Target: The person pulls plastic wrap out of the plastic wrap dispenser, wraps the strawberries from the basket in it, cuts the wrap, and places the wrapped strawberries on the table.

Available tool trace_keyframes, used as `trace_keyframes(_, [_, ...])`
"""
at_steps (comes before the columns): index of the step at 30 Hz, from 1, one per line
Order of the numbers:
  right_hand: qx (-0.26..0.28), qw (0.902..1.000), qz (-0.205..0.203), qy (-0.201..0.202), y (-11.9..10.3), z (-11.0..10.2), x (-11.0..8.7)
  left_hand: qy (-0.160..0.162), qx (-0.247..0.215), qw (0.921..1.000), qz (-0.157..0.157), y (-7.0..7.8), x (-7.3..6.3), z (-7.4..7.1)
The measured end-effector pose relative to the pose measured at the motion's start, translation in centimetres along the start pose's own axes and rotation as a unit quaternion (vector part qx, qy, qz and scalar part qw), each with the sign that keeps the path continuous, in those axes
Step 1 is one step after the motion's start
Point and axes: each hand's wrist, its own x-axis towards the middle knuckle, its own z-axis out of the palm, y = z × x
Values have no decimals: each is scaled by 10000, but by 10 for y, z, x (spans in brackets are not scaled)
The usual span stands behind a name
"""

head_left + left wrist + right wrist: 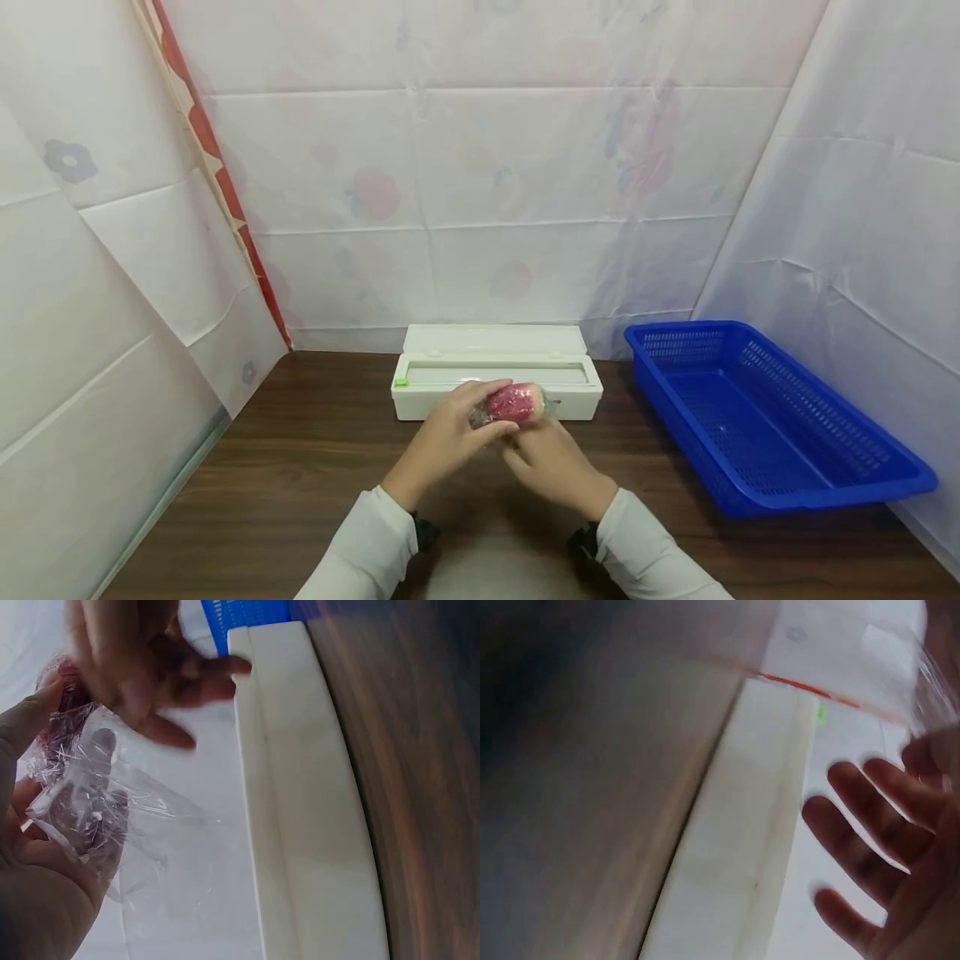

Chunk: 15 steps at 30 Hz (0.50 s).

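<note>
A pinkish-red and cream thing wrapped in cling film point(513, 402) sits in my left hand point(448, 423), held between thumb and fingers. Its exact kind is hard to tell through the film. Crumpled film point(90, 802) trails loosely from it over the left fingers in the left wrist view. My right hand point(558, 467) is right beside the wrapped thing, partly below it. Its fingers point(862, 855) look spread and loosely bent in the right wrist view, with nothing seen in their grip. Behind both hands stands a white cling film dispenser point(480, 404), its lid point(495, 339) raised.
A green slider point(401, 382) sits at the dispenser's left end. To the right, a blue plastic basket point(750, 492) rests on the dark wood table point(300, 483). White printed sheets point(480, 167) hang at the back and on both sides.
</note>
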Motion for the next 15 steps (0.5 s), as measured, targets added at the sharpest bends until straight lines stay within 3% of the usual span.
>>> trace_keyframes(4, [912,9941,579,-13,16,-15,0,195,19,9998,-98,-5,0,-6])
trace_keyframes(8, [1447,9827,985,612,27,-32,2,290,168,9992,-203,-9,-1,-10])
trace_keyframes(11, [1697,9737,1013,1137,31,-42,5,334,241,9988,-254,-11,0,-11])
trace_keyframes(15, [1999,9657,892,1395,33,-50,5,341,192,9986,-356,-11,1,-12])
